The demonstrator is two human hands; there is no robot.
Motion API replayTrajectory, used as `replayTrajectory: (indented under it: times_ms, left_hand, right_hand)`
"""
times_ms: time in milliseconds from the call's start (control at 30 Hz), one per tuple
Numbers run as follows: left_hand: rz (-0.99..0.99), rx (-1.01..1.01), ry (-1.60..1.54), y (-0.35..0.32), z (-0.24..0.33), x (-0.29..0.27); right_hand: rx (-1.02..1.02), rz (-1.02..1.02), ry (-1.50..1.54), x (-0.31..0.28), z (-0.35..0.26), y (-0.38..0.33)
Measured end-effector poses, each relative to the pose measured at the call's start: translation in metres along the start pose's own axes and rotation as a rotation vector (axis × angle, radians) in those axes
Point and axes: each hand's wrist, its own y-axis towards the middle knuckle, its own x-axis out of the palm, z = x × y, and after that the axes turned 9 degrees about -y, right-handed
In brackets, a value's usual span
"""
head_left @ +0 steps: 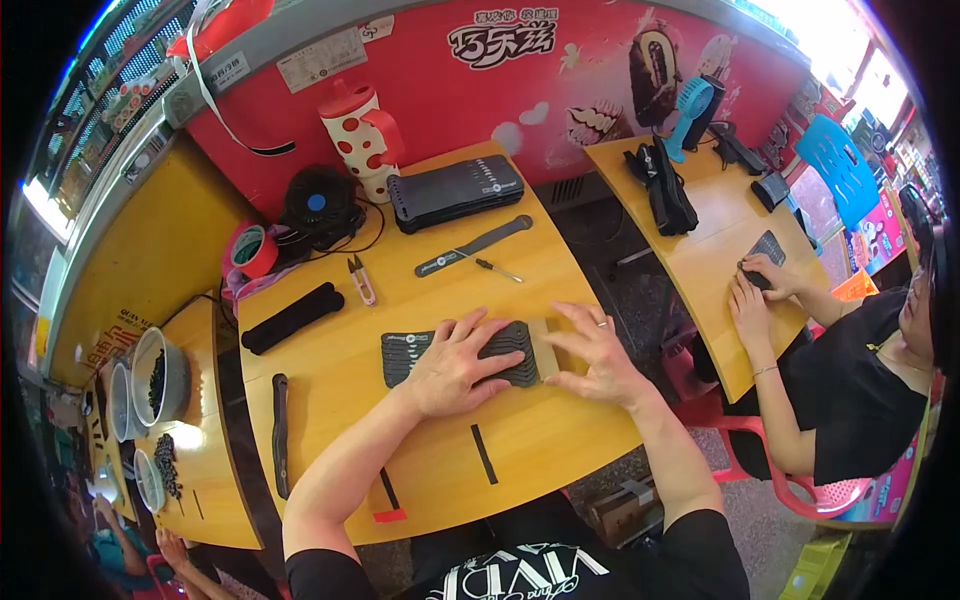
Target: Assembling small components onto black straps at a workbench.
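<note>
On black strips (520, 345) | left hand (458, 366) splayed | right hand (598, 366) arched alongside

A black T-shirt (655, 578) is covering the body. Big white letters (588, 566) are running across its front. Some are looking straight and chunky, while others are looking thin and curly, like fancy handwriting. The left sleeve (325, 574) and the right sleeve (705, 548) are showing plain black cloth. Both are stopping just above the elbows, leaving the forearms (365, 465) bare. A small, silvery ring (602, 323) is going around one finger of the right hand (600, 362). Dark cloth (535, 518) is covering the lap.
</note>
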Motion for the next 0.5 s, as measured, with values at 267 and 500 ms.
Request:
replayTrajectory:
  times_ms: [267, 500]
  left_hand:
    - [0.006, -0.01, -0.048, 0.002, 0.001, -0.002]
    - [0.019, -0.002, -0.039, 0.001, 0.0, -0.001]
  right_hand:
    - [0.386, 0.323, 0.576, 0.007, 0.027, -0.008]
    - [0.02, -0.031, -0.059, 0.0, -0.002, 0.004]
